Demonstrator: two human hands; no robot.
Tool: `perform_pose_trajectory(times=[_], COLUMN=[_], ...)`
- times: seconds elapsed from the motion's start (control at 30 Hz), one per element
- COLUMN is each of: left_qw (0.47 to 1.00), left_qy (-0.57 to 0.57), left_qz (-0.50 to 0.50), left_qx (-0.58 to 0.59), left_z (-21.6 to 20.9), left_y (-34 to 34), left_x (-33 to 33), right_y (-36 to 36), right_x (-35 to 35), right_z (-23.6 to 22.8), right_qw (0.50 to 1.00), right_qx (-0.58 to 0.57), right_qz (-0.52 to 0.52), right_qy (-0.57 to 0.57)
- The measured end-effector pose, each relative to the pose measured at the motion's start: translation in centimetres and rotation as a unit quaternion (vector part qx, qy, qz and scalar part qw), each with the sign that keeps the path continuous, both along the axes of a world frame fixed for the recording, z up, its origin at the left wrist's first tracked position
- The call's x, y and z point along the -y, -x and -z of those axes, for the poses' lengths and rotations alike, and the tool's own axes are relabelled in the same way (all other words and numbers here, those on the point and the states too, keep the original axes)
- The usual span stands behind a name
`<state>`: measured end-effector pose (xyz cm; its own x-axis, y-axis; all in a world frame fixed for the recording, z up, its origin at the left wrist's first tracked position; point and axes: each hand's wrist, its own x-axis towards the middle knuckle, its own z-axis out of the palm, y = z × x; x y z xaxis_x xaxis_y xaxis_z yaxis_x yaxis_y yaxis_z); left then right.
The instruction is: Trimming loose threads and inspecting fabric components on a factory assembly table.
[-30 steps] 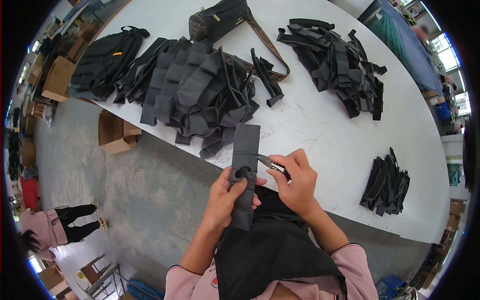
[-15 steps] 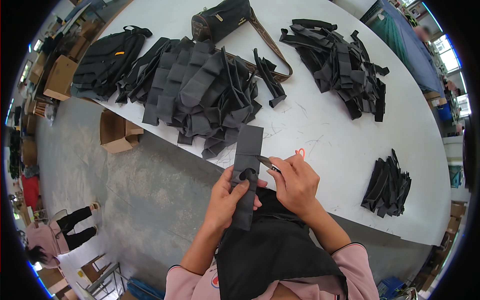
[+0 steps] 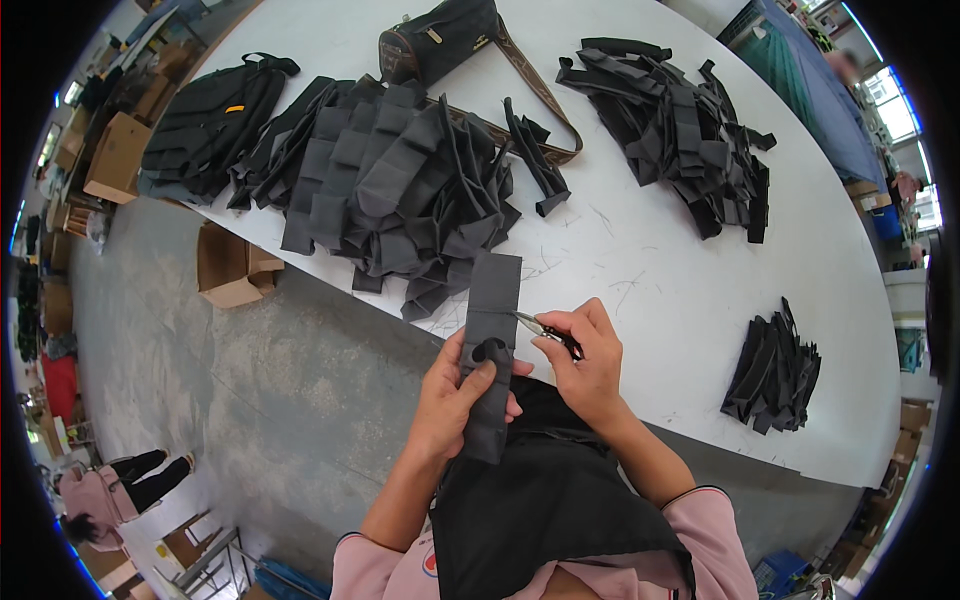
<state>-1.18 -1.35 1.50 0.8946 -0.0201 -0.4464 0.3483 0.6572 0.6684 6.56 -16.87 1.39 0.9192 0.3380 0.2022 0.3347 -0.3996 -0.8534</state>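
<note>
My left hand (image 3: 447, 397) grips a dark grey fabric strip (image 3: 495, 285) with stitched cross seams, thumb on its front and fingers behind. The strip stands lengthwise in front of me, with a curled fold beside the thumb. In my right hand (image 3: 590, 365) are thread snips (image 3: 552, 332), pinched between thumb and fingers. Their pointed tips touch or nearly touch the strip's right edge at a seam; I cannot tell whether they are cutting. Just beyond the strip lies a big heap of similar dark strips (image 3: 380, 180).
On the white table (image 3: 640, 300) lie another heap of strips (image 3: 690, 140) at the far right and a small bundle (image 3: 773, 370) at the near right. A backpack (image 3: 215, 125) and a shoulder bag (image 3: 440, 45) sit at the back. A cardboard box (image 3: 232, 270) stands left, below the table edge.
My right hand has turned and drawn slightly back, showing more of the snips' dark handle; the orange loop is hidden now. The strip has barely shifted. A person at lower left has moved.
</note>
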Motion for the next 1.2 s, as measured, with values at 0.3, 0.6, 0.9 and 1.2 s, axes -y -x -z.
perform_pose_trajectory(times=[0.3, 0.6, 0.9, 1.2], left_qw=[1.000, 0.998, 0.998, 0.997], left_qy=[-0.030, -0.064, -0.063, -0.073], left_qz=[-0.003, 0.018, 0.025, 0.032], left_qx=[0.007, 0.004, -0.001, -0.001], left_z=[0.3, 0.1, 0.1, 0.3], left_y=[0.1, 0.0, -0.1, 0.0], left_x=[-0.1, 0.1, 0.0, 0.2], right_y=[-0.1, -0.9, -1.0, -0.5], right_x=[-0.6, -1.4, -1.1, -1.4], right_z=[-0.9, -0.6, -0.5, -0.4], right_qw=[0.993, 0.977, 0.988, 0.977], right_qx=[0.109, 0.165, 0.081, 0.156], right_qz=[-0.020, -0.102, -0.122, -0.095], right_qy=[0.031, 0.089, 0.058, 0.109])
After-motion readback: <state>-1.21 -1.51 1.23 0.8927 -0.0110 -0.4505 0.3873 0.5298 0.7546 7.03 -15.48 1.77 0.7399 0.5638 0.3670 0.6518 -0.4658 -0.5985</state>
